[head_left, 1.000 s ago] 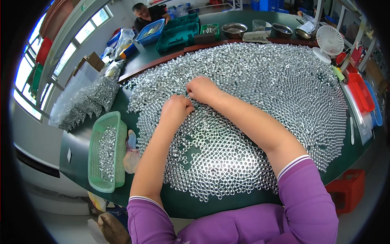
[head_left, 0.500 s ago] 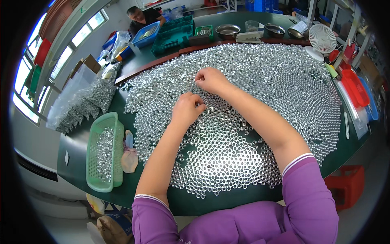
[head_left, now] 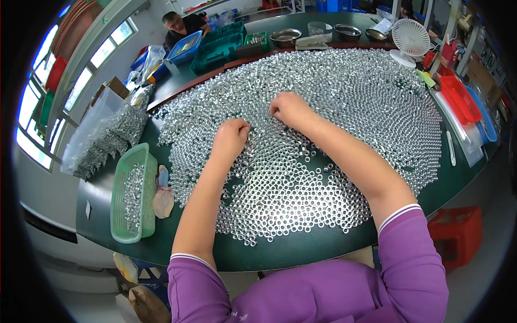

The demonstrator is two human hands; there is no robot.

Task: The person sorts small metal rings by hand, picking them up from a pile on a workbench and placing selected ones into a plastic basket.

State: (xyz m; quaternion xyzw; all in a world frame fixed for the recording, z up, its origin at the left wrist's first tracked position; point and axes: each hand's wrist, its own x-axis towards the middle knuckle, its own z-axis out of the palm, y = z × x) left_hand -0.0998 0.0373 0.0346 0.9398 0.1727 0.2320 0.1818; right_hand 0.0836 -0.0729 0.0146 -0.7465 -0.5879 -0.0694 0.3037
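Observation:
A wide spread of small shiny metal nuts (head_left: 334, 97) covers the dark green table (head_left: 291, 250). My left hand (head_left: 231, 137) rests on the nuts left of centre, fingers curled under, touching them. My right hand (head_left: 288, 109) lies a little farther away and to the right, fingers also curled down onto the nuts. I cannot tell whether either hand pinches a nut. Both arms wear purple sleeves pushed up.
A light green basket (head_left: 132, 194) with more nuts sits at the left table edge, beside clear bags of nuts (head_left: 110, 137). A white fan (head_left: 412, 37), red tray (head_left: 460, 99), bowls and green crates (head_left: 218, 46) line the far side. Another person (head_left: 183, 24) sits beyond. A red crate (head_left: 458, 234) stands on the floor.
Both hands have shifted slightly away from me across the nuts, keeping their curled posture; the view has also tilted a little.

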